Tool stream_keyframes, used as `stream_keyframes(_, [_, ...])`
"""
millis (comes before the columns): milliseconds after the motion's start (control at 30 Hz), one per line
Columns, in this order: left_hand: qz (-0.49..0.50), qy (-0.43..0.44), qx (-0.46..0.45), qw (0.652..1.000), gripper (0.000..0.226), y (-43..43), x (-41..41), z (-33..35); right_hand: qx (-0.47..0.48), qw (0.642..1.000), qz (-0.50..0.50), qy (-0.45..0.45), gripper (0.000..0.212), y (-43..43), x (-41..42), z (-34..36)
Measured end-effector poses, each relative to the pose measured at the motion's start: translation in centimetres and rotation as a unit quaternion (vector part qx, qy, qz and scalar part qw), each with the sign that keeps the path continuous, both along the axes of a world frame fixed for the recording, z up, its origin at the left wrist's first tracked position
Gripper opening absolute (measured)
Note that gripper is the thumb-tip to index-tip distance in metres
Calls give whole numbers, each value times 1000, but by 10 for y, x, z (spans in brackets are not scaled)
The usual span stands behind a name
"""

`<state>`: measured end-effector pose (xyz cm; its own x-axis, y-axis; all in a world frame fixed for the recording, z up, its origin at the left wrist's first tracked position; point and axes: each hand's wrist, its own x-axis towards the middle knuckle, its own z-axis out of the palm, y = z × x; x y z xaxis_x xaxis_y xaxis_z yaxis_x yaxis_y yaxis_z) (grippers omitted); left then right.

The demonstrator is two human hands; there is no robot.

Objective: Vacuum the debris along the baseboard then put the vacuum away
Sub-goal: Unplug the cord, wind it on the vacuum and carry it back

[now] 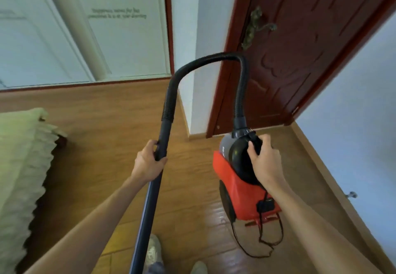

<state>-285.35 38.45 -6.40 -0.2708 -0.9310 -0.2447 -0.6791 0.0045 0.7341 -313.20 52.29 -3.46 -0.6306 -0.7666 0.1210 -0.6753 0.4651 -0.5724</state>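
Red vacuum (240, 190) at centre right of the frame, gripped by its black top handle in a person's right hand (264, 160). The left hand (150, 162) is wrapped around the dark wand (164, 132) at centre, and the hose (205, 59) arches between them. A loose cord (261, 237) dangles below, near the baseboard (311, 150) at right. Gathering it first would likely prevent snags underfoot on the way to storage.

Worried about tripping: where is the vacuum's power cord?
In the head view, lower right: the cord loops beneath the red vacuum body, which the right hand grips.
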Motion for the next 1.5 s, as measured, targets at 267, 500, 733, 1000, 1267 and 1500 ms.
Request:
stream_keyframes(267, [141,5,-35,989,47,-28,132,37,-20,992,128,-7,20,-115,114,45])
stream_keyframes(500, [246,23,-49,968,51,-68,232,64,-66,971,226,-27,16,-226,212,82])
stream_keyframes(733, [317,63,-62,944,44,-131,299,93,-113,952,280,-43,23,-314,284,115])
stream_keyframes(1000, [345,90,-98,929,41,-212,341,127,-129,943,305,-27,26,-412,332,144])
stream_keyframes(1267, [387,72,-112,912,42,-314,351,133,-137,924,352,-54,28,-535,358,148])
stream_keyframes(1500, [439,80,-124,886,42,-414,344,141,-137,902,404,-65,30,-655,380,154])
